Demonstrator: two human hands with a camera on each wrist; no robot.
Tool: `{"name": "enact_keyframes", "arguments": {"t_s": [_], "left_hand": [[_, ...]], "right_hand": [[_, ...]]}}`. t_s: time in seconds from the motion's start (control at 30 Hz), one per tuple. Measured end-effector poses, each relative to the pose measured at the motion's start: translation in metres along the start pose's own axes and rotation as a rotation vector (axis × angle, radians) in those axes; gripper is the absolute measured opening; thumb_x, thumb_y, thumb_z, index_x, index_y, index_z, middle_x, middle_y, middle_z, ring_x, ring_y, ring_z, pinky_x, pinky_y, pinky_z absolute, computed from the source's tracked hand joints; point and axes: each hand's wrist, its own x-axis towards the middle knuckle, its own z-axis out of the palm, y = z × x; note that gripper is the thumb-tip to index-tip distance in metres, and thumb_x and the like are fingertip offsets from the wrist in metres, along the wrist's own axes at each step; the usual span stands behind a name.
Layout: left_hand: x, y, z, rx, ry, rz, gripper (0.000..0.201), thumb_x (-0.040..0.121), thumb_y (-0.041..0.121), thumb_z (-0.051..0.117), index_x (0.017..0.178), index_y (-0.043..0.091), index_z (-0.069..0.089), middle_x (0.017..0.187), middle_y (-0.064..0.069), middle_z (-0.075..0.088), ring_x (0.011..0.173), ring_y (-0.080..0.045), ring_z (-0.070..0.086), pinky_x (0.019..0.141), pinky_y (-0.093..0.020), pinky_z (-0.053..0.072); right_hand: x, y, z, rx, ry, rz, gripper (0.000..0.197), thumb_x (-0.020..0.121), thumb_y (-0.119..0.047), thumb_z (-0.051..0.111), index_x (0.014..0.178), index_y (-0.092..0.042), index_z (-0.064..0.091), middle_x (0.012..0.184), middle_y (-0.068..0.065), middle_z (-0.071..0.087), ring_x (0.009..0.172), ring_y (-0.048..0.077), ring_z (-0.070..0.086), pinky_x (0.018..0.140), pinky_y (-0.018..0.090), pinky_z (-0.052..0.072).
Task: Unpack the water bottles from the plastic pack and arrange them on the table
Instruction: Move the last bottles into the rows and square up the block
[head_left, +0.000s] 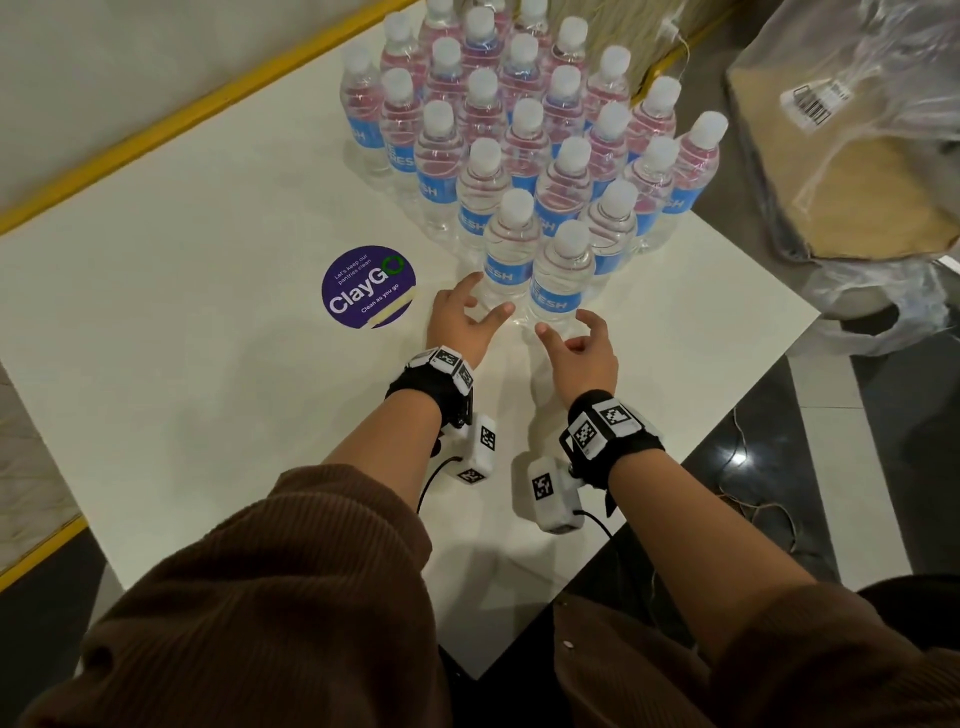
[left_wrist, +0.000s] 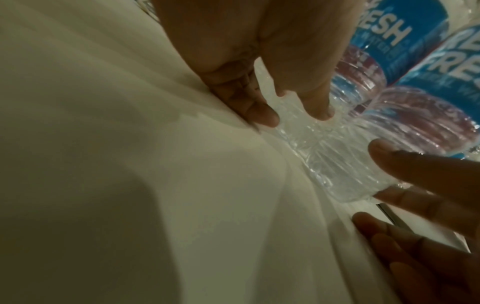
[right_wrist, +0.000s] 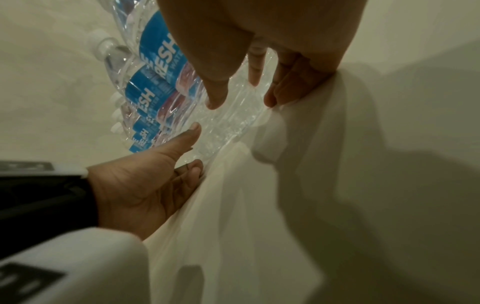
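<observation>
Head view first: our left hand (head_left: 462, 319) and right hand (head_left: 584, 345) lie low on the white table (head_left: 208, 415), side by side, just in front of the near tip of the bottle block. Both are spread and relaxed, fingers loosely curved, holding nothing.

- Water bottles (head_left: 524, 130): a tight cluster, all upright, white caps up, blue labels facing us, long axes vertical. The block runs away from us toward the far corner of the table.
- Nearest pair: front left bottle (head_left: 508, 249) and front right bottle (head_left: 563, 275), standing just beside each other. Left hand sits at the base of the first, right hand at the base of the second; the fingertips look close to the plastic, but whether they touch we cannot tell.
- Wrist views agree: clear ribbed bottle bases straight ahead of the open fingers.
- Plastic pack (head_left: 852, 156): crumpled wrap over a brown sheet, off the table to our right, well apart from the hands.
- Purple round sticker (head_left: 369, 287) on the tabletop, left of the left hand.

Our reading: unpacking looks finished; what remains is squaring up the front pair. Each hand is equally near its own bottle, so any nudge goes forward, pressed low on the body to keep the bottle from tipping.
</observation>
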Motion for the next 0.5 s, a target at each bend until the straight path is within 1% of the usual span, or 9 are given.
{"name": "enact_keyframes", "arguments": {"t_s": [0.07,0.13,0.17,0.2,0.27,0.3,0.37,0.43,0.5], "left_hand": [[0.0,0.001,0.0,-0.003,-0.008,-0.013,0.066,0.073,0.048,0.074,0.132,0.031,0.049,0.105,0.004,0.047,0.094,-0.018,0.057,0.082,-0.047,0.056],[0.001,0.004,0.0,-0.021,0.015,-0.023,0.065,0.071,0.048,0.076,0.129,0.031,0.052,0.104,0.004,0.048,0.094,-0.018,0.057,0.082,-0.046,0.056],[0.001,0.005,0.0,-0.025,0.031,-0.023,0.064,0.07,0.047,0.077,0.127,0.031,0.053,0.104,0.004,0.048,0.093,-0.018,0.057,0.083,-0.043,0.056],[0.001,0.007,0.001,-0.019,0.044,-0.023,0.062,0.07,0.046,0.077,0.125,0.03,0.054,0.104,0.004,0.048,0.093,-0.017,0.057,0.083,-0.038,0.054],[0.0,0.01,0.003,0.012,0.058,-0.017,0.06,0.07,0.045,0.077,0.122,0.028,0.053,0.105,0.003,0.048,0.092,-0.014,0.054,0.08,-0.026,0.047],[-0.001,0.011,0.003,0.024,0.062,-0.009,0.058,0.07,0.045,0.077,0.119,0.027,0.053,0.106,0.003,0.049,0.091,-0.013,0.053,0.079,-0.025,0.044],[-0.003,0.013,0.003,0.038,0.07,0.005,0.058,0.069,0.046,0.077,0.116,0.026,0.051,0.106,0.003,0.051,0.09,-0.012,0.053,0.08,-0.027,0.046],[-0.004,0.011,0.003,0.037,0.062,0.008,0.062,0.07,0.046,0.077,0.122,0.029,0.047,0.107,0.004,0.051,0.091,-0.011,0.053,0.081,-0.027,0.046],[-0.002,0.011,0.001,0.037,0.036,0.009,0.069,0.071,0.046,0.075,0.131,0.032,0.044,0.108,0.005,0.05,0.093,-0.009,0.052,0.08,-0.024,0.043]], "right_hand": [[-0.001,0.001,0.001,0.007,-0.01,0.003,0.064,0.079,-0.053,0.064,0.134,-0.03,0.041,0.098,0.002,0.061,0.102,0.022,0.057,0.094,0.033,0.044],[-0.002,0.0,0.002,0.014,-0.021,0.005,0.065,0.08,-0.053,0.063,0.136,-0.032,0.039,0.091,0.001,0.061,0.099,0.021,0.058,0.09,0.03,0.043],[-0.002,0.0,0.001,0.015,-0.024,0.005,0.064,0.08,-0.052,0.063,0.136,-0.032,0.039,0.087,-0.001,0.06,0.097,0.021,0.057,0.088,0.029,0.042],[-0.003,-0.001,0.001,0.017,-0.022,0.008,0.063,0.081,-0.052,0.063,0.136,-0.031,0.039,0.084,-0.004,0.057,0.095,0.02,0.057,0.085,0.028,0.041],[-0.003,-0.002,-0.001,0.017,-0.016,0.013,0.062,0.081,-0.051,0.064,0.135,-0.031,0.04,0.079,-0.007,0.054,0.092,0.019,0.057,0.082,0.026,0.039],[-0.003,-0.002,-0.001,0.017,-0.015,0.012,0.062,0.08,-0.051,0.064,0.134,-0.031,0.04,0.078,-0.008,0.053,0.091,0.019,0.057,0.081,0.026,0.04],[-0.003,-0.002,0.0,0.01,-0.011,0.006,0.063,0.08,-0.051,0.064,0.134,-0.03,0.04,0.079,-0.006,0.054,0.091,0.019,0.058,0.081,0.027,0.041],[-0.004,-0.001,0.001,0.001,-0.005,-0.005,0.063,0.08,-0.051,0.064,0.135,-0.029,0.04,0.077,-0.007,0.054,0.091,0.02,0.058,0.082,0.028,0.042],[-0.005,0.0,0.001,-0.003,-0.004,-0.016,0.064,0.081,-0.049,0.064,0.136,-0.028,0.039,0.076,-0.007,0.054,0.09,0.019,0.058,0.085,0.029,0.044]]}}
